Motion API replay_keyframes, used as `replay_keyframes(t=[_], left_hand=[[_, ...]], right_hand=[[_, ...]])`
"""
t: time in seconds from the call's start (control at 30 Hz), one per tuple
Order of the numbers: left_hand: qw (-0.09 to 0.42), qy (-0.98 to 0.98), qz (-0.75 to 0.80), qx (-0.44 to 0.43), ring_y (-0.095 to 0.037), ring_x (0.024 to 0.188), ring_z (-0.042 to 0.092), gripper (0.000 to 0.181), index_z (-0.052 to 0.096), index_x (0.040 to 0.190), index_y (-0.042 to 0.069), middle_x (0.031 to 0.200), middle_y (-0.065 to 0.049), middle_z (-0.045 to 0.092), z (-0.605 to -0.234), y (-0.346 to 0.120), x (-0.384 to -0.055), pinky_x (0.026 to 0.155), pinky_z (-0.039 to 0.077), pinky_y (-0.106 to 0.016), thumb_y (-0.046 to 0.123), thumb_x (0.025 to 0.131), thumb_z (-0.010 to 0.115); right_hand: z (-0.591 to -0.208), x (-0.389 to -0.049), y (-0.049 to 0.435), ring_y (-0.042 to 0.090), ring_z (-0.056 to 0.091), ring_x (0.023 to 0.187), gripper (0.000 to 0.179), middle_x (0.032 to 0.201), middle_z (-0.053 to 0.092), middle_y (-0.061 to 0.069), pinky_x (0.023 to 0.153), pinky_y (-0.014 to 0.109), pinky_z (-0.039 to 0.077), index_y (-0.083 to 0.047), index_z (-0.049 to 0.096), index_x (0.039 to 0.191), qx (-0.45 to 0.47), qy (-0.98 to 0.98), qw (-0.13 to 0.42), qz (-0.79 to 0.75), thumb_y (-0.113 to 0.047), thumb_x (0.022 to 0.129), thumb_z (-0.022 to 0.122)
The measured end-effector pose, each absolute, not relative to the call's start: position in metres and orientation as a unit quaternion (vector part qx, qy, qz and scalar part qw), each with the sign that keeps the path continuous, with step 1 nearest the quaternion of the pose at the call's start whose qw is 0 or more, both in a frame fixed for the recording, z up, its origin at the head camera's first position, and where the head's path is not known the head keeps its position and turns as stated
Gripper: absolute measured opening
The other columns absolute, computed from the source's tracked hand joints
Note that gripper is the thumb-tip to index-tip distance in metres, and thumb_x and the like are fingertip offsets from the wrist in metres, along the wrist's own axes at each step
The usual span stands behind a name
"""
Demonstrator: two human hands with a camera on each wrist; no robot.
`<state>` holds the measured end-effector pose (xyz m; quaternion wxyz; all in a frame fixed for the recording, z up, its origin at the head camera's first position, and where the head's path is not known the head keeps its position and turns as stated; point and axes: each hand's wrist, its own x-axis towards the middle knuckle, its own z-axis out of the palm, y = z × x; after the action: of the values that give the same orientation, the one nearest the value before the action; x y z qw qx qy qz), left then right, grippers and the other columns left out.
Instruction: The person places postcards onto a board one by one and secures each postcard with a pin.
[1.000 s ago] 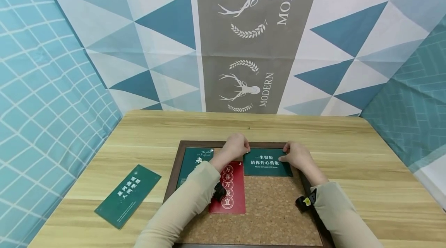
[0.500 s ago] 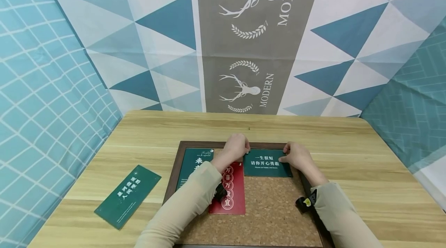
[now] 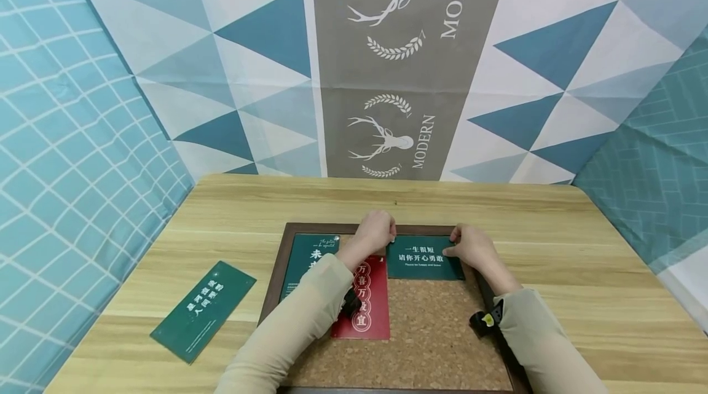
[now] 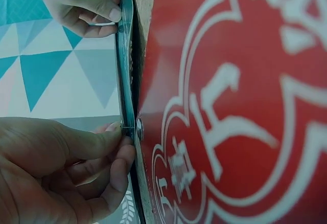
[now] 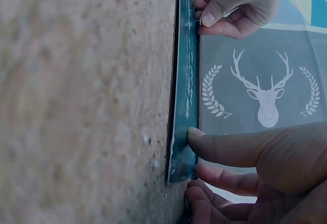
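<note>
A green card (image 3: 423, 266) with white lettering lies along the top of a framed cork board (image 3: 437, 332). At the card's upper left corner my left hand (image 3: 374, 233) pinches a small thumbtack (image 4: 127, 128) between thumb and fingertips, its point towards the card. My right hand (image 3: 473, 248) holds the card's right end, with the thumb (image 5: 204, 144) on its face and the fingers by the frame's edge. To the left, a red card (image 3: 373, 314) is fixed with a silver tack (image 4: 139, 126) at its top. Beside that is another green card (image 3: 312, 252), partly hidden by my left arm.
A loose green card (image 3: 203, 311) lies on the wooden table (image 3: 249, 197), left of the board. The board's dark frame (image 3: 321, 228) surrounds the cork. A patterned cloth (image 3: 387, 74) hangs behind the table.
</note>
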<state>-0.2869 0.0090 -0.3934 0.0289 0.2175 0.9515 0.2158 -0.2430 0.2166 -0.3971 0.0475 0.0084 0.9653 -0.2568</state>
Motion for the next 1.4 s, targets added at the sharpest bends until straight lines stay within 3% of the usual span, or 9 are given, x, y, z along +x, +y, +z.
replay_keyframes(t=[0.63,1.13,1.4], left_hand=[[0.003,0.954,0.182,0.239,-0.015,0.070,0.059,0.018,0.066,0.067,0.008,0.073,-0.002,0.064,-0.394,0.013,-0.287,0.064,0.048,-0.025,-0.002,0.080,0.060],[0.086,0.936,0.272,0.205,-0.013,0.068,0.055,0.014,0.069,0.069,0.006,0.075,-0.001,0.064,-0.394,0.002,-0.291,0.068,0.049,-0.029,0.004,0.082,0.063],[0.123,0.922,0.299,0.211,-0.014,0.074,0.054,0.008,0.068,0.084,0.005,0.085,-0.003,0.063,-0.387,-0.016,-0.284,0.070,0.047,-0.030,0.010,0.084,0.061]], right_hand=[[-0.395,-0.243,0.217,0.022,0.047,0.067,0.025,0.085,0.056,0.014,0.060,0.033,0.039,0.001,0.055,0.091,0.008,0.964,0.041,-0.263,-0.013,0.077,0.071],[-0.399,-0.242,0.219,0.023,0.046,0.068,0.025,0.084,0.055,0.013,0.061,0.034,0.039,0.000,0.055,0.090,0.010,0.965,0.034,-0.261,-0.015,0.077,0.071],[-0.401,-0.241,0.221,0.021,0.048,0.069,0.024,0.084,0.056,0.012,0.061,0.034,0.040,0.001,0.056,0.091,-0.011,0.964,0.030,-0.264,-0.010,0.076,0.071]])
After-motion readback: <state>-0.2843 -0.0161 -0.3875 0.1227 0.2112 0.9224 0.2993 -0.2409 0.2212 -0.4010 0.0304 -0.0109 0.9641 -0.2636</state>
